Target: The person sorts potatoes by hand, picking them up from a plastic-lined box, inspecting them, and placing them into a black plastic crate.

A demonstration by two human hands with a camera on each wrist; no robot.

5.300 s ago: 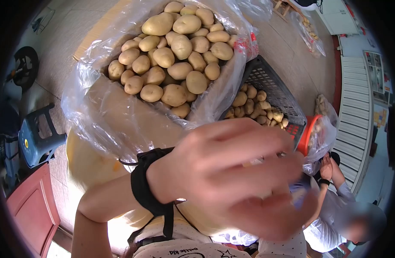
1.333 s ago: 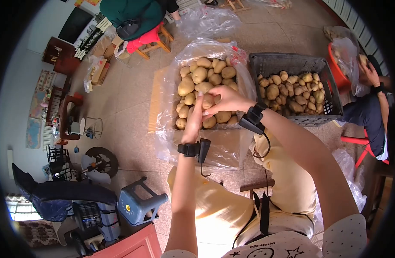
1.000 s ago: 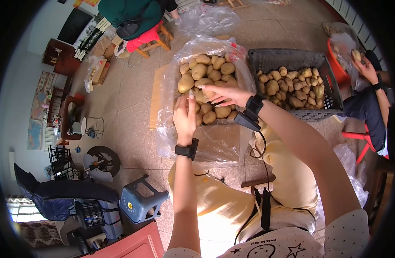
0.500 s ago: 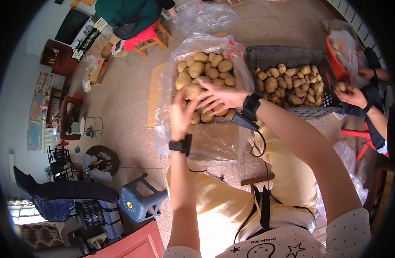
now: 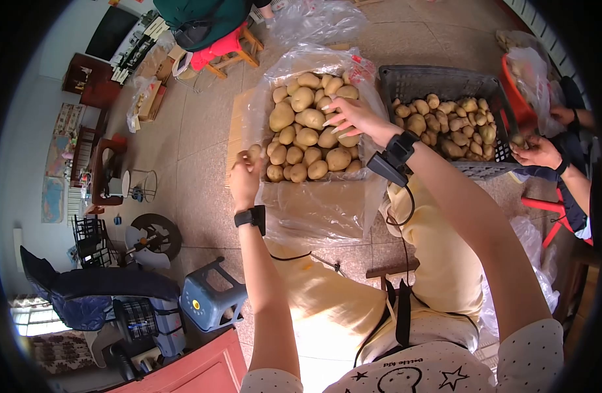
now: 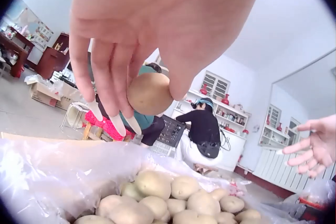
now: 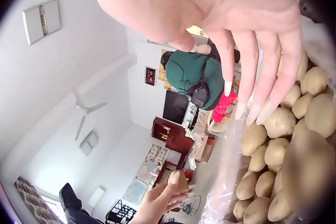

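Left hand point(image 5: 244, 177) lifted potato point(image 5: 254, 154) clear of box point(image 5: 314, 196).

Your tan potatoes point(image 5: 312, 118) sit in clear plastic point(image 5: 327, 209); the crate point(image 5: 445, 85) beside them is dark grey.

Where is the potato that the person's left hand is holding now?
In the head view, the small tan potato is pinched in the left hand, lifted just left of the plastic-lined cardboard box of potatoes, outside its left edge.
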